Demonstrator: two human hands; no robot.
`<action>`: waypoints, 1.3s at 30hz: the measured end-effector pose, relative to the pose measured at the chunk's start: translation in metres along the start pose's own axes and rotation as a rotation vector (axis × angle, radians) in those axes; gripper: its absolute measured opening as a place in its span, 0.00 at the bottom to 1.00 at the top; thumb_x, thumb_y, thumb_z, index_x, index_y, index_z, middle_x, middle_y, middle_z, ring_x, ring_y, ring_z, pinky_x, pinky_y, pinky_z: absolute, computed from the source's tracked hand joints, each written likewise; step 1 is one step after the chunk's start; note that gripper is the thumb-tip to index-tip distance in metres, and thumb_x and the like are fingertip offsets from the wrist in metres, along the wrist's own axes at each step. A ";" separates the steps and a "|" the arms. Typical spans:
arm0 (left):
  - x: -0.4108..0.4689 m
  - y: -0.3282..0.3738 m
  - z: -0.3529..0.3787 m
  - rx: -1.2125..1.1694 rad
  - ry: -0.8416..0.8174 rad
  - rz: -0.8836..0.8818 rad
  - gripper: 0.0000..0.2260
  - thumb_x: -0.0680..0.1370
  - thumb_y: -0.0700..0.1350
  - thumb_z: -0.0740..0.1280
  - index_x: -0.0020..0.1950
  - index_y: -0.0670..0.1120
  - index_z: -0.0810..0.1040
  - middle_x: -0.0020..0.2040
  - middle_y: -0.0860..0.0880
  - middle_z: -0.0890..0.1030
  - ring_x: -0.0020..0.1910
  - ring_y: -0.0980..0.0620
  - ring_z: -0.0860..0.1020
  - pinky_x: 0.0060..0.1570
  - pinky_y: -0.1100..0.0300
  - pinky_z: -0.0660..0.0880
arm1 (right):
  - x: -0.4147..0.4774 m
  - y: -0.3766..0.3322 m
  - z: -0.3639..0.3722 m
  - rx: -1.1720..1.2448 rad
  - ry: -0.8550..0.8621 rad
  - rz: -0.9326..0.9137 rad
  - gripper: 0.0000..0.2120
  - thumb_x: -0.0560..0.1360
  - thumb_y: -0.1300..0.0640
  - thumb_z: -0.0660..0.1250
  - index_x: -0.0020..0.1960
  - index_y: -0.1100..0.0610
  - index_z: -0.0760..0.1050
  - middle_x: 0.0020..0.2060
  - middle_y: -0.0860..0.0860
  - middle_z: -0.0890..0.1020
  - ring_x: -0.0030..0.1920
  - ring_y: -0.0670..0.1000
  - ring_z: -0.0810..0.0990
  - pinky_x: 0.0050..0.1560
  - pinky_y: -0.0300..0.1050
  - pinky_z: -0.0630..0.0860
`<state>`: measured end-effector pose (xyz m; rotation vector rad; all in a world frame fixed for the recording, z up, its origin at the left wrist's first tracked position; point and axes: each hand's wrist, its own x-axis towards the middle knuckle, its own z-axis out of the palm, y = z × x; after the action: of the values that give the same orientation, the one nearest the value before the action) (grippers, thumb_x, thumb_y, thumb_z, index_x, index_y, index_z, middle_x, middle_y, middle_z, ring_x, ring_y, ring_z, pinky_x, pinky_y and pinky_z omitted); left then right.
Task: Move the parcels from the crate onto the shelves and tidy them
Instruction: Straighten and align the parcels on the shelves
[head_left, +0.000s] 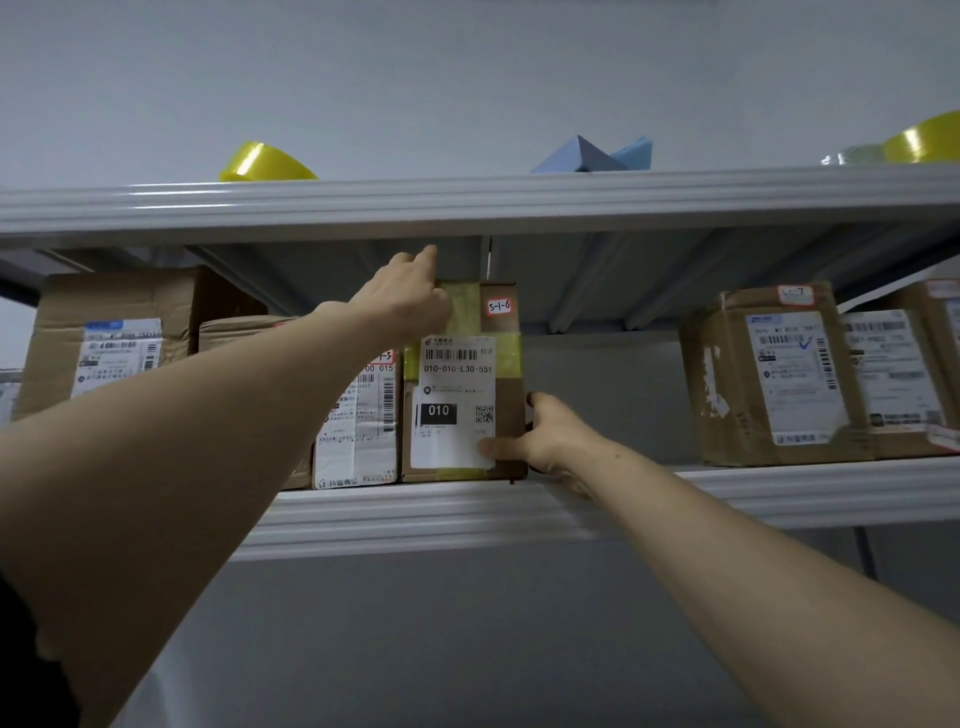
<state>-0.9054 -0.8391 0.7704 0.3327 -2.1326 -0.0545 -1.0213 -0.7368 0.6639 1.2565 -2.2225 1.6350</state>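
A tall brown cardboard parcel (501, 395) with a white label reading 010 and a red-edged tag 5-1-6 stands upright on the grey metal shelf (415, 512). My left hand (410, 293) grips its top left corner, fingers curled over the top. My right hand (545, 434) holds its lower right corner, thumb pressed on the label and fingers round the side. To its left a shorter parcel (358, 426) with a large white label touches it.
More parcels stand on the same shelf: a big box (111, 335) at far left and two boxes (774, 374) at right, with a gap between. The upper shelf (467, 202) carries yellow tape rolls (262, 163) and a blue object (592, 156).
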 end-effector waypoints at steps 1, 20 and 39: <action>-0.001 0.001 0.000 -0.001 0.006 0.003 0.31 0.76 0.39 0.57 0.78 0.45 0.51 0.76 0.42 0.57 0.73 0.41 0.60 0.68 0.49 0.62 | -0.001 0.000 -0.001 -0.008 0.009 0.003 0.31 0.68 0.58 0.77 0.65 0.60 0.67 0.58 0.54 0.78 0.57 0.53 0.77 0.61 0.48 0.74; -0.007 0.193 0.133 -0.675 -0.076 0.079 0.33 0.75 0.47 0.69 0.77 0.48 0.58 0.75 0.44 0.63 0.71 0.46 0.66 0.62 0.59 0.66 | -0.063 0.078 -0.189 -0.163 0.752 -0.293 0.17 0.75 0.62 0.65 0.63 0.53 0.71 0.58 0.49 0.75 0.57 0.46 0.74 0.59 0.46 0.75; 0.011 0.264 0.125 -0.133 -0.010 0.037 0.16 0.79 0.40 0.64 0.67 0.46 0.73 0.58 0.46 0.79 0.53 0.50 0.78 0.51 0.58 0.76 | -0.032 0.104 -0.257 -0.164 0.326 -0.181 0.17 0.74 0.62 0.66 0.63 0.55 0.72 0.60 0.53 0.76 0.58 0.53 0.77 0.58 0.51 0.77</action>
<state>-1.0713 -0.5995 0.7541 0.2154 -2.1318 -0.1763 -1.1635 -0.4970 0.6759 1.0306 -1.9410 1.4390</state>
